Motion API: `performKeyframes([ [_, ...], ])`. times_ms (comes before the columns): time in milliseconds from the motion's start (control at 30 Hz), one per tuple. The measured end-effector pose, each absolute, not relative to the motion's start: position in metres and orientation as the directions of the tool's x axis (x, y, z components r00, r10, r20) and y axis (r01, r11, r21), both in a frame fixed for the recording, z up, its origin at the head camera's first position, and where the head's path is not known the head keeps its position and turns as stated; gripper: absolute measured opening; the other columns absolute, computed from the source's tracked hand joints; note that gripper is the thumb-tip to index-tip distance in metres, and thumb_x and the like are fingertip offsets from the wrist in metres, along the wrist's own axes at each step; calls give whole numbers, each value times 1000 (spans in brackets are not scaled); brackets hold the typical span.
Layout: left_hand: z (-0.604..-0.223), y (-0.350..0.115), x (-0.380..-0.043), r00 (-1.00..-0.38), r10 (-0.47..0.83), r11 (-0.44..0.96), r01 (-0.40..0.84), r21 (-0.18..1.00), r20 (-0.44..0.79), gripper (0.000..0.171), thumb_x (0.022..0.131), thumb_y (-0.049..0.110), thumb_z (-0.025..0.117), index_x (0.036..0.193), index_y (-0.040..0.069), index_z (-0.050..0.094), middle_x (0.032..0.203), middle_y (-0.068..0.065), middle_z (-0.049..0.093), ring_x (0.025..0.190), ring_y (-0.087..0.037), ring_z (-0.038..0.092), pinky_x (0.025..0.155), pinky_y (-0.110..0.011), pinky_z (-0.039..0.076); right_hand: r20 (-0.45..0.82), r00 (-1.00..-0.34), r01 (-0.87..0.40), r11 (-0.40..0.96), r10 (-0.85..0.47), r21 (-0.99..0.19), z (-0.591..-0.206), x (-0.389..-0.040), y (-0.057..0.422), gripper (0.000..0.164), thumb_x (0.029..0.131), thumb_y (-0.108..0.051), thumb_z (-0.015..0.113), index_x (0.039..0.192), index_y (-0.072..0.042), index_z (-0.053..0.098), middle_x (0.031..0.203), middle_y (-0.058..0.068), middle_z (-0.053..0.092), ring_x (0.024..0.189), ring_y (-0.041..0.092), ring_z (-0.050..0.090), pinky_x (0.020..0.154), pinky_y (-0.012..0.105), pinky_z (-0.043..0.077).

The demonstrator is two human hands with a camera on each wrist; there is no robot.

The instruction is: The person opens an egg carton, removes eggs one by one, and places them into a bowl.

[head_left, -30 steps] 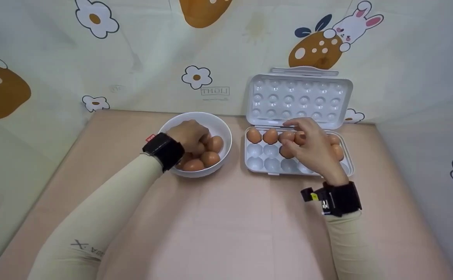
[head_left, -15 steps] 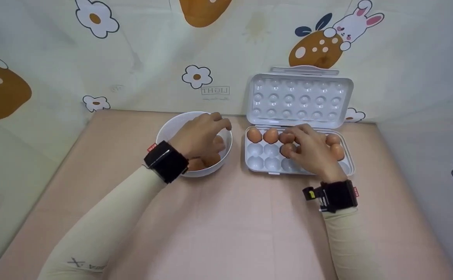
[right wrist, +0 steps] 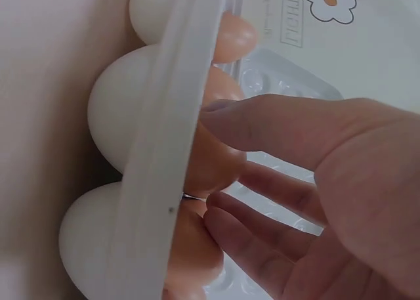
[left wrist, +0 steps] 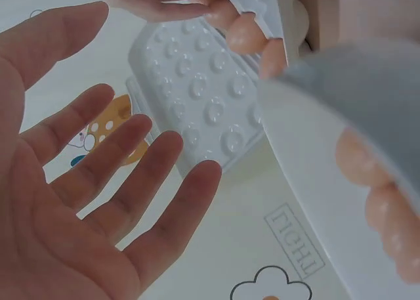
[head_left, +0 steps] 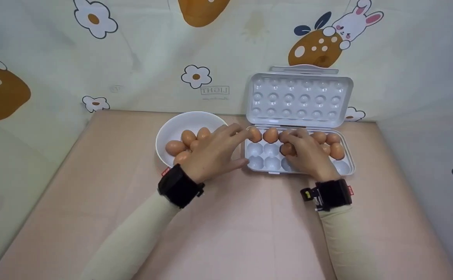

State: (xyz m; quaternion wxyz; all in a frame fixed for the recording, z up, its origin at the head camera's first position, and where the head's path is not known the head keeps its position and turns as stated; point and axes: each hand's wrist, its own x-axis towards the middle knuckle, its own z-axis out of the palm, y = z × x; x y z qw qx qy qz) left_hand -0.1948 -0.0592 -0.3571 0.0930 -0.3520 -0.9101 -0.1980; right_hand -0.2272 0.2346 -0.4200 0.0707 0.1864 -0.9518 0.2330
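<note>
My left hand [head_left: 215,153] is empty and reaches past the right side of a white bowl [head_left: 163,130] towards the left end of an egg box [head_left: 271,150]. Its fingers [left wrist: 167,159] are spread in the left wrist view. Brown eggs [head_left: 175,147] lie in the bowl, partly hidden by that hand. Over the egg box, my right hand [head_left: 312,155] holds a brown egg [right wrist: 220,157] seated in a cup; in the right wrist view the thumb presses one side, with fingertips around the other. Several more eggs [head_left: 270,135] fill the back row and part of the middle row.
The egg box's dimpled lid [head_left: 300,97] stands raised behind it, against a patterned cloth backdrop [head_left: 145,58]. Bare cups [head_left: 272,163] show at the box's front left. A pinkish cloth [head_left: 226,233] covers the table in front.
My left hand has come up out of the bowl and moved right to the egg box's edge, uncovering eggs. The right hand has lowered and drawn its fingers in around an egg.
</note>
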Motion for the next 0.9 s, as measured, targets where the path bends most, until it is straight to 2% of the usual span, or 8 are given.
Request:
performKeyframes([
  [100, -365, -53, -193, -730, 597, 654, 683, 326, 332, 52, 91, 31, 85, 136, 18, 62, 136, -8, 63, 121, -29, 62, 102, -44, 53, 191, -931, -363, 841, -311, -401, -422, -227, 232, 37, 83, 6, 72, 119, -4, 74, 125, 15, 58, 114, 33, 52, 87, 45, 52],
  [267, -377, -48, -193, -720, 585, 647, 692, 321, 372, 53, 90, 34, 86, 134, 17, 61, 136, -11, 65, 119, -29, 65, 98, -46, 54, 195, -928, -368, 856, -316, -363, -426, -228, 228, 22, 84, 7, 73, 101, -6, 73, 109, 13, 55, 106, 32, 49, 79, 42, 46],
  [367, -382, -48, -192, -738, 569, 650, 674, 350, 363, 56, 90, 33, 87, 137, 19, 61, 133, -8, 65, 111, -26, 63, 93, -41, 55, 221, -921, -380, 865, -321, -327, -428, -229, 226, 20, 82, 10, 73, 95, -5, 71, 103, 13, 56, 101, 33, 52, 77, 41, 46],
  [600, -390, -47, -191, -781, 528, 655, 624, 425, 334, 59, 89, 31, 88, 142, 23, 63, 137, -3, 64, 117, -25, 61, 95, -38, 55, 263, -912, -386, 872, -314, -300, -431, -232, 222, 21, 84, 14, 72, 93, -5, 72, 96, 12, 57, 97, 33, 54, 76, 42, 47],
  [900, -393, -48, -193, -773, 519, 643, 635, 428, 366, 55, 88, 29, 89, 137, 21, 66, 136, -2, 65, 117, -27, 62, 98, -41, 53, 321, -881, -445, 840, -348, -311, -432, -234, 228, 22, 82, 13, 72, 82, -8, 66, 85, 8, 56, 93, 30, 52, 73, 38, 42],
])
